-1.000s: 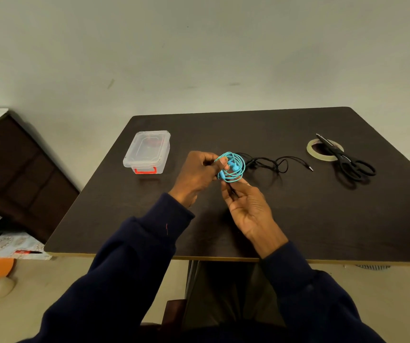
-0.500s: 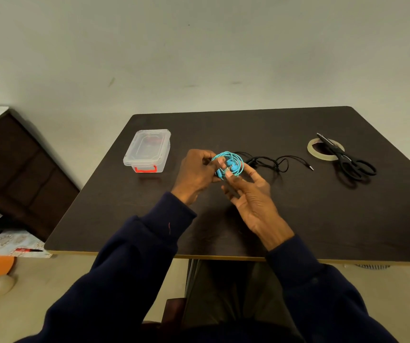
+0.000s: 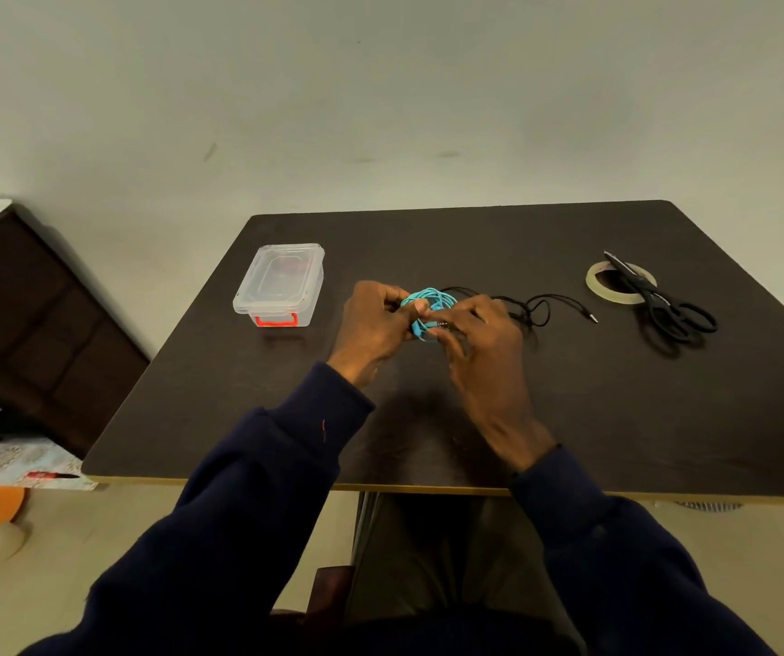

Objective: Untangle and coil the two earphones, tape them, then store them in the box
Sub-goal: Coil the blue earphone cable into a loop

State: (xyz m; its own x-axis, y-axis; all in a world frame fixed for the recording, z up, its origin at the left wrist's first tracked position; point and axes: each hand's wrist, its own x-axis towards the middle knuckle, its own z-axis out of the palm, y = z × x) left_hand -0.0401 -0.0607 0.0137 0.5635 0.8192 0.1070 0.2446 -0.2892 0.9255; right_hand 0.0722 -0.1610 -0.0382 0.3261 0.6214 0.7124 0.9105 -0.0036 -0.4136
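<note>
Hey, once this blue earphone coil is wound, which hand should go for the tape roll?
Probably the right hand. The tape roll lies far on that side, partly under the scissors, while the left hand pinches the blue earphone coil and could hold it wound.

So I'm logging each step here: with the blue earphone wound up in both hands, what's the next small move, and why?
Probably pinch the blue coil in the left hand alone and send the right hand to the tape roll: the coil looks wound but nothing binds it yet, and the tape lies under the scissors on the right.
</note>
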